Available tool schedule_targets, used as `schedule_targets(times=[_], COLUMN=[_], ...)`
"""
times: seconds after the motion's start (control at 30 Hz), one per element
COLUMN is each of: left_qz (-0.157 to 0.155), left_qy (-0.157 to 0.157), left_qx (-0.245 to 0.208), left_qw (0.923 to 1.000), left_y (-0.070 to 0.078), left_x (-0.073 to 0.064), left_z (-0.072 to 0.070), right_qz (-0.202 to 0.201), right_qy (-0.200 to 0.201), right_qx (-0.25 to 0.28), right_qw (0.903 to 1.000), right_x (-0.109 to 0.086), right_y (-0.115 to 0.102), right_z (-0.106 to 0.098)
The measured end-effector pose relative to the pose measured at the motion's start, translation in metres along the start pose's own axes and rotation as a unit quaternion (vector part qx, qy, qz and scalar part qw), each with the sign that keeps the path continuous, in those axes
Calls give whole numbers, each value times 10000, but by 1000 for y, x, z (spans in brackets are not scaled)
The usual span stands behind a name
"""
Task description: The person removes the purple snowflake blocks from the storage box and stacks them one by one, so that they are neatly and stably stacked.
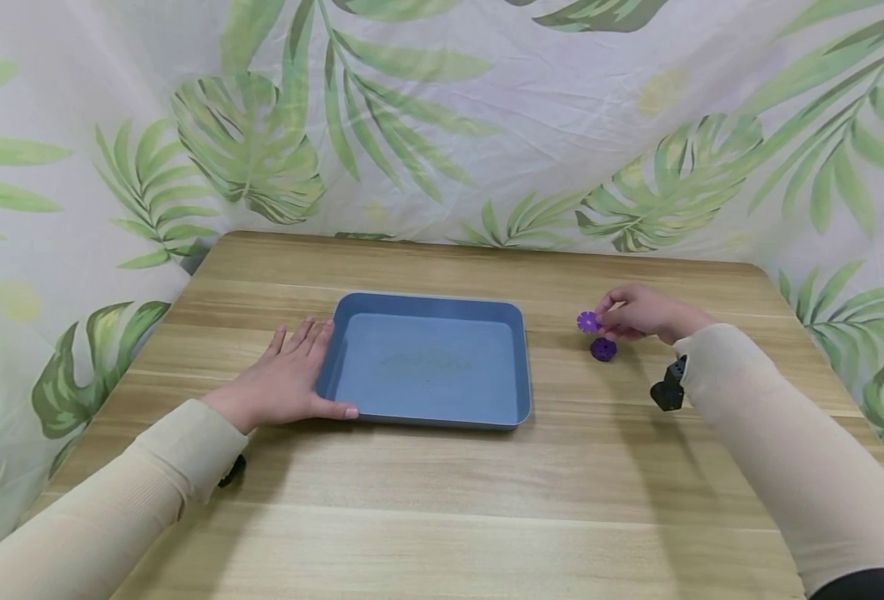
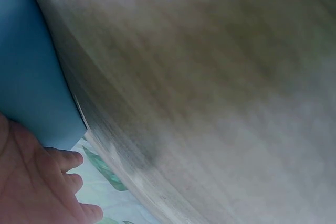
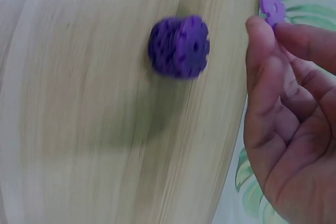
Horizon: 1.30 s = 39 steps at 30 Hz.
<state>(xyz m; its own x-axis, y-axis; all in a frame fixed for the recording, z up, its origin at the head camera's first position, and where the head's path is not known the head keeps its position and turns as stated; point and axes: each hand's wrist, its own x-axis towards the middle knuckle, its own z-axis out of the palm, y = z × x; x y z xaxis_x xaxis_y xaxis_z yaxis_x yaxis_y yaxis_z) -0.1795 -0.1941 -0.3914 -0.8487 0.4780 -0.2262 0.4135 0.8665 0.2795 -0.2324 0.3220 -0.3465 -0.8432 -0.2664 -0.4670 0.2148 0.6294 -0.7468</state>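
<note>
Between thumb and fingertip, my right hand pinches a thin purple notched disc, the kind used as a snowflake building piece. In the right wrist view the disc shows notches around its edge. Just below the hand, a short stack of darker purple notched discs stands on the table; the right wrist view shows the stack from above. My left hand rests with spread fingers along the left side of a blue rectangular tray. The thumb lies by the tray's front edge.
The wood-grain table reaches back to a hanging cloth printed with green leaves. A small black device sits at the right wrist. The tray lies left of the purple stack, with bare table between them.
</note>
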Motion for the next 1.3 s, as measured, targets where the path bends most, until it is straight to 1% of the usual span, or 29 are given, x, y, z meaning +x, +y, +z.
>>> schedule_targets(times=[0.23, 0.43, 0.6, 0.83, 1.0, 1.3], left_qz=[-5, -13, -16, -8, 20, 2], left_qy=[-7, -14, -3, 10, 40, 6], left_qx=[-3, 0, -22, -16, 50, 34], left_qw=[10000, 10000, 10000, 10000, 10000, 10000], left_y=[0, 0, 0, -1, -2, -4], left_x=[0, 0, -1, 0, 1, 2], left_z=[-1, 0, 0, 1, 2, 2], right_qz=[348, 491, 511, 524, 543, 430], right_qy=[-250, -288, -253, -242, -227, -265], right_qx=[-34, -16, -86, -187, -396, -628], right_qw=[9991, 9984, 9983, 9982, 9975, 9967], right_x=[-11, -13, -12, -12, -13, -10], right_y=[9, 20, 26, 25, 25, 30], right_z=[-8, -10, -10, -7, -6, -6])
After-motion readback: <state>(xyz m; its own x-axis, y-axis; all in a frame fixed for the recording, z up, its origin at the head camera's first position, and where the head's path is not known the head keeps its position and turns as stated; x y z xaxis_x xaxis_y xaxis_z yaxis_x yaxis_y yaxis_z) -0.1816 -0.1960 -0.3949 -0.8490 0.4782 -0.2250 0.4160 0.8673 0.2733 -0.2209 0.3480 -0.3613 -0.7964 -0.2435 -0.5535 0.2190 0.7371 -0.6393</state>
